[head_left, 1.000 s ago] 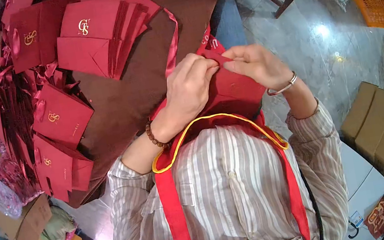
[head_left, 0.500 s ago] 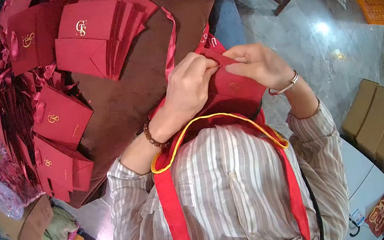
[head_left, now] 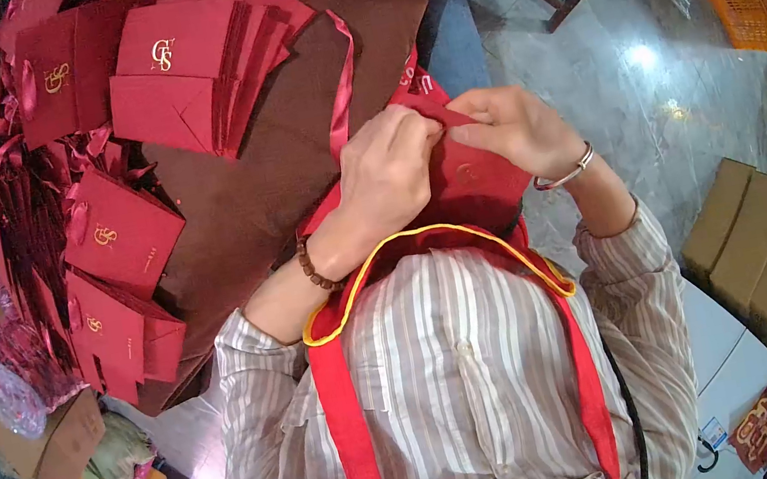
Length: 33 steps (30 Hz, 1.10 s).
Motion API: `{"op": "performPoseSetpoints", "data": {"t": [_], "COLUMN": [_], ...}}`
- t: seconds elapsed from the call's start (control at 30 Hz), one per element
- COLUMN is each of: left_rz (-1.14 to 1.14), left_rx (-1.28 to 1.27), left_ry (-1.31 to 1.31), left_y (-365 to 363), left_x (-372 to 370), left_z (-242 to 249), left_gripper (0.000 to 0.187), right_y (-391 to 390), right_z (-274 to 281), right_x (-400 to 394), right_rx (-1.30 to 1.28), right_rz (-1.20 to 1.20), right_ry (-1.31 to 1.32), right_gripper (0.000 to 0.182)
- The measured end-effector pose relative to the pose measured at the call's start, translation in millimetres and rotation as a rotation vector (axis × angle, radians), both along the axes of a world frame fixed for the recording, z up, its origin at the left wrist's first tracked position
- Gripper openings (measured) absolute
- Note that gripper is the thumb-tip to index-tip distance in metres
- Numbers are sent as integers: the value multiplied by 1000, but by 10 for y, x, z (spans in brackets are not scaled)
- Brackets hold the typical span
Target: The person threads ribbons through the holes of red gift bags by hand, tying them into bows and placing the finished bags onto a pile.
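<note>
Cloth (head_left: 241,207) under bags (head_left: 168,103), grey floor (head_left: 579,75); left hand (head_left: 389,162), right hand (head_left: 516,131) closed on red piece (head_left: 470,179)

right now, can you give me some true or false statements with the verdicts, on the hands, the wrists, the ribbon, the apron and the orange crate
1. The left hand and the right hand are on the same red bag. True.
2. The beaded bracelet is on the right wrist. False: the beaded bracelet is on the left wrist; a metal bangle is on the right.
3. A ribbon lies across the brown cloth. True.
4. The apron has blue trim along its top edge. False: that trim is yellow.
5. The orange crate is on the brown cloth. False: the orange crate is off to the right, apart from it.
</note>
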State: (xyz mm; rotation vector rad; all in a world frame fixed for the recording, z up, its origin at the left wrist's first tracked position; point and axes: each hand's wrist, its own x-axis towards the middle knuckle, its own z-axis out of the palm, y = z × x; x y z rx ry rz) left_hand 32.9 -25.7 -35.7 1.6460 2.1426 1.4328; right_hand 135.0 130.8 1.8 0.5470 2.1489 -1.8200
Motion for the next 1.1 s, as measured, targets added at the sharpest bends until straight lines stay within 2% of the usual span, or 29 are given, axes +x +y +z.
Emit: {"op": "performPoseSetpoints", "data": {"t": [0.13, 0.33, 0.67, 0.77, 0.83, 0.9, 1.0, 1.1], "left_rz": [-25, -46, -12, 13, 4, -9, -24, -69], "left_rx": [-2, -6, 7, 9, -68, -68, -15, -26], "left_ry": [30, -34, -43, 45, 192, 246, 369, 479], "left_y": [-2, 7, -23, -33, -34, -24, 15, 20], "left_x": [-18, -11, -8, 16, 29, 27, 27, 31], "left_z": [16, 56, 71, 86, 72, 99, 85, 143], "left_gripper": [11, 11, 13, 14, 12, 12, 8, 9], "right_y": [-13, 16, 24, 22, 7, -22, -36, -83], "right_z": [-21, -63, -82, -85, -36, 85, -100, -9], "right_x": [7, 46, 50, 74, 82, 63, 101, 93], "right_rx": [-51, -290, -39, -26, -38, 98, 119, 156], "right_rz": [-19, -65, 33, 52, 49, 90, 88, 32], "right_ry": [22, 32, 83, 130, 139, 101, 211, 109], "right_gripper": [23, 24, 26, 27, 27, 29, 29, 30]}}
